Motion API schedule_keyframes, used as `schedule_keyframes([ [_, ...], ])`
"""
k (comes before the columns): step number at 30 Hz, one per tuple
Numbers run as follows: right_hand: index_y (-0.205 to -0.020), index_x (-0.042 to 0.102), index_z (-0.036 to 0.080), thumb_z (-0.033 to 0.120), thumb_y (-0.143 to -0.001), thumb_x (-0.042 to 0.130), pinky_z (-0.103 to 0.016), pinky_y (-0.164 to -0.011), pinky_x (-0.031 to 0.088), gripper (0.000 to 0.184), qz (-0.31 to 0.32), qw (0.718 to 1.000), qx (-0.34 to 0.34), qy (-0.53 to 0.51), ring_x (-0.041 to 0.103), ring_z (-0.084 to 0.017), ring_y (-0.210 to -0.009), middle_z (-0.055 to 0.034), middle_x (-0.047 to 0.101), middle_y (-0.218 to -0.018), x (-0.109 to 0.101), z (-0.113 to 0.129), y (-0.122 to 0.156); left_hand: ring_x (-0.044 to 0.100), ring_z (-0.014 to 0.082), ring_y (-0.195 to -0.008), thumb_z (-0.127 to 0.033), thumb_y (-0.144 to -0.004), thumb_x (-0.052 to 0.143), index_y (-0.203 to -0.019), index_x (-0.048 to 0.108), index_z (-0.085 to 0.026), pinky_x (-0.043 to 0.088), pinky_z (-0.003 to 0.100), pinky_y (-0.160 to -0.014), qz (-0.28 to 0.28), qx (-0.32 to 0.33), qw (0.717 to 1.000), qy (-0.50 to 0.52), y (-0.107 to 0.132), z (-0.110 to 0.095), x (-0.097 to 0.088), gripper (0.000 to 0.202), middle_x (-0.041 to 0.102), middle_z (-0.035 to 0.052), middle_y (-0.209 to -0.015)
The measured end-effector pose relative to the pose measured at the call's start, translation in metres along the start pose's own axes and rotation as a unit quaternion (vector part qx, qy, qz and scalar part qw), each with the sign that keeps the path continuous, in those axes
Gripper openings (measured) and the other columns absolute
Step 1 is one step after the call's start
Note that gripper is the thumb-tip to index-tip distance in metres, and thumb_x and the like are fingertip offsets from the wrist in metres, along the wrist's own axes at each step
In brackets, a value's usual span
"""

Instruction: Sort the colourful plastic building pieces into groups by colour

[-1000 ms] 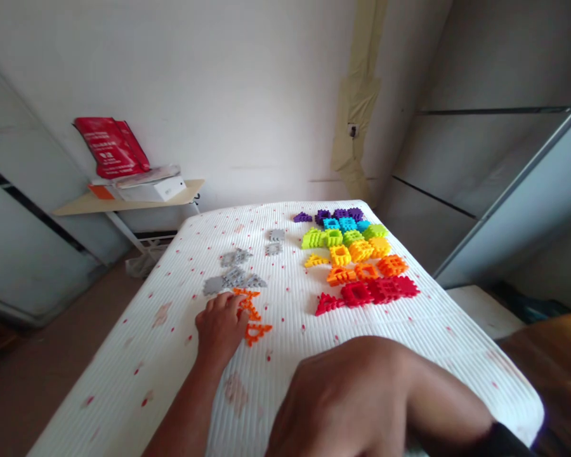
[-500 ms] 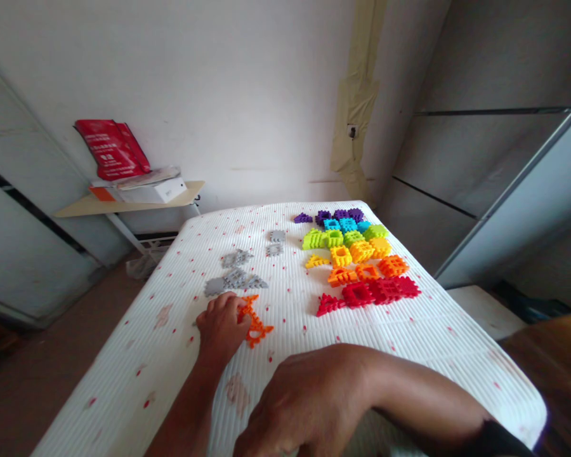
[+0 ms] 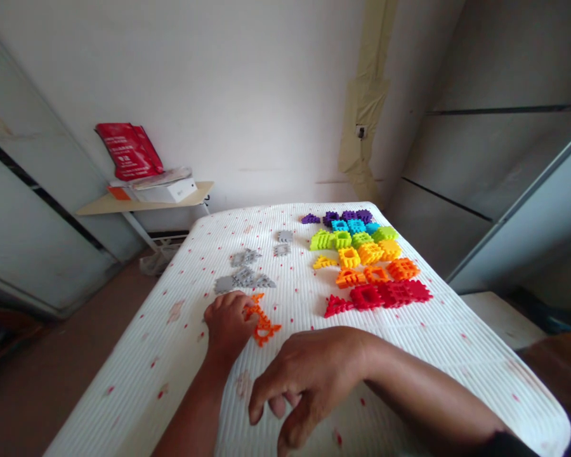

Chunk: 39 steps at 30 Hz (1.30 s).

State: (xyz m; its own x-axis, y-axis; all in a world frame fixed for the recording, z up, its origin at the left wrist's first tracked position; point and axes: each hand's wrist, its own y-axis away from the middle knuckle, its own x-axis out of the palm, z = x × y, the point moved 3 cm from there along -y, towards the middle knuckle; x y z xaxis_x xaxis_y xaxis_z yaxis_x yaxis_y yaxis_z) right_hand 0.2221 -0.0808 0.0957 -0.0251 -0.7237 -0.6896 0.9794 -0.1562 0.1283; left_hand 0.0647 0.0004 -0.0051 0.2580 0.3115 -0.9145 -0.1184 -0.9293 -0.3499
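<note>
My left hand (image 3: pixel 227 322) rests on the white quilted mattress (image 3: pixel 409 355), its fingers curled onto orange plastic lattice pieces (image 3: pixel 263 324). Just beyond them lie several grey flat pieces (image 3: pixel 245 278). My right hand (image 3: pixel 309 374) hovers low over the mattress near me, fingers loosely bent and apart, holding nothing. Farther right sits an ordered patch of interlocking blocks: red (image 3: pixel 385 294), orange (image 3: pixel 375 273), yellow (image 3: pixel 356 255), green (image 3: pixel 342 239), cyan and purple (image 3: pixel 342 218) rows.
A low wooden shelf (image 3: pixel 147 202) by the wall carries a white box and a red bag (image 3: pixel 129 151). Bare floor (image 3: pixel 52 374) lies left of the mattress. Grey panels stand at the right and left walls.
My right hand has dropped lower and moved left toward the orange pieces, fingers now visible. My left hand has closed its fingers onto the orange pieces. The camera shifted slightly.
</note>
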Motion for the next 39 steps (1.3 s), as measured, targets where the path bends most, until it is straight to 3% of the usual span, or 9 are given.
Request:
schedule_keyframes([
  [9,-0.107,0.061,0.013,0.025,-0.075,0.069,-0.017,-0.053,0.036,0.035,-0.15,0.983,0.104,-0.021,0.053,-0.008,-0.058,0.0005,0.062,-0.071,-0.026,-0.025,0.025,0.056,0.0217,-0.091,-0.015,-0.072,0.048,-0.093,0.062,-0.021,0.04,0.036,-0.084,-0.017,-0.022,0.996,0.089,-0.002,0.009,-0.006,0.026,0.067,0.0037,-0.089],
  [16,-0.107,0.061,0.015,0.024,-0.077,0.064,-0.018,-0.053,0.038,0.032,-0.195,0.968,0.149,-0.049,0.056,-0.01,-0.061,-0.0019,0.064,-0.074,-0.036,-0.041,0.04,0.056,0.0208,-0.088,-0.011,-0.073,0.044,-0.106,0.063,-0.019,0.044,0.035,-0.084,-0.04,-0.01,0.992,0.12,-0.003,0.017,0.0,0.039,0.065,0.004,-0.083],
  [23,-0.104,0.061,0.014,0.024,-0.076,0.065,-0.02,-0.053,0.039,0.031,-0.219,0.958,0.181,-0.05,0.057,-0.011,-0.06,-0.0035,0.067,-0.075,-0.043,-0.056,0.047,0.056,0.0197,-0.092,-0.014,-0.076,0.041,-0.099,0.066,-0.02,0.044,0.035,-0.088,-0.06,-0.02,0.98,0.19,-0.003,0.021,-0.003,0.035,0.065,0.0046,-0.09],
  [27,-0.093,0.064,0.013,0.022,-0.079,0.059,-0.02,-0.056,0.039,0.017,-0.307,0.934,0.18,-0.039,0.055,-0.01,-0.062,-0.0019,0.064,-0.073,-0.044,-0.069,0.039,0.058,0.0171,-0.09,-0.015,-0.076,0.045,-0.092,0.063,-0.02,0.046,0.031,-0.085,-0.108,-0.02,0.961,0.255,0.002,0.018,-0.007,0.025,0.064,0.0032,-0.091],
  [30,-0.084,0.064,0.014,0.019,-0.083,0.053,-0.02,-0.059,0.037,0.012,-0.395,0.9,0.184,-0.012,0.052,-0.009,-0.063,-0.0005,0.061,-0.072,-0.044,-0.08,0.03,0.059,0.0164,-0.086,-0.016,-0.076,0.049,-0.084,0.06,-0.02,0.048,0.031,-0.081,-0.154,0.016,0.952,0.266,0.006,0.006,-0.016,0.014,0.062,0.0026,-0.085],
  [32,-0.083,0.064,0.014,0.019,-0.083,0.053,-0.02,-0.058,0.037,0.013,-0.419,0.887,0.192,-0.015,0.049,-0.008,-0.061,0.0001,0.06,-0.07,-0.042,-0.086,0.023,0.058,0.0162,-0.083,-0.016,-0.077,0.049,-0.077,0.057,-0.021,0.048,0.032,-0.081,-0.18,0.066,0.947,0.257,0.009,-0.005,-0.024,0.009,0.062,0.0023,-0.081],
  [36,-0.085,0.066,0.012,0.024,-0.084,0.052,-0.02,-0.056,0.037,0.018,-0.412,0.889,0.194,-0.05,0.049,-0.008,-0.059,-0.0011,0.06,-0.072,-0.036,-0.095,0.015,0.058,0.0148,-0.079,-0.01,-0.079,0.049,-0.072,0.055,-0.021,0.048,0.034,-0.08,-0.218,0.167,0.931,0.242,0.015,-0.025,-0.034,0.015,0.063,0.0016,-0.077],
  [39,-0.084,0.065,0.012,0.028,-0.084,0.052,-0.02,-0.053,0.038,0.021,-0.398,0.891,0.179,-0.128,0.05,-0.007,-0.056,-0.0011,0.06,-0.07,-0.031,-0.1,0.012,0.059,0.0146,-0.081,-0.008,-0.08,0.048,-0.073,0.056,-0.021,0.048,0.034,-0.081,-0.224,0.201,0.925,0.233,0.019,-0.032,-0.033,0.017,0.064,0.0022,-0.078],
])
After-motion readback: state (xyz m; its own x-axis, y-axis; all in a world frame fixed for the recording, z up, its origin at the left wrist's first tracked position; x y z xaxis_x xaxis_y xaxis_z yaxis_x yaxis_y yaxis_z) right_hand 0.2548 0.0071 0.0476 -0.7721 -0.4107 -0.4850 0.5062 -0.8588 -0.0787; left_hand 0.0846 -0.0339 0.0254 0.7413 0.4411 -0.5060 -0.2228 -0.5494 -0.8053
